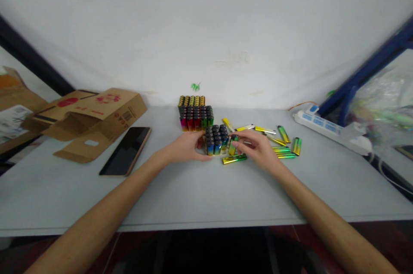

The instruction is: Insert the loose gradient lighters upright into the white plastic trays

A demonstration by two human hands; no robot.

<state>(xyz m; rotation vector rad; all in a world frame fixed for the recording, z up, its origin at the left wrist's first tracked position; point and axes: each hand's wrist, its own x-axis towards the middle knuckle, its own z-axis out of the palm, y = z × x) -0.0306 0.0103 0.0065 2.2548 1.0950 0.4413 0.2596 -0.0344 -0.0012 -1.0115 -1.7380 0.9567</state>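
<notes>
A block of upright batteries (217, 140) with black tops and blue-to-yellow bodies stands in front of me on what looks like a pale tray. My left hand (189, 147) is closed around the block's left side, thumb in front and fingers behind, partly hidden. At the right end of the block, my right hand (256, 147) pinches a yellow-green battery (232, 145) between thumb and fingers, upright. Just in front of it a loose gold-green battery (234, 159) lies on its side. More loose batteries (282, 150) lie to the right of my right hand.
Behind the block stand packed red and green batteries (196, 120) and a gold-topped group (192, 101). On the left of the table (206, 196) are a phone (125, 151) and an opened cardboard box (106, 110). A white power strip (332, 130) lies at right.
</notes>
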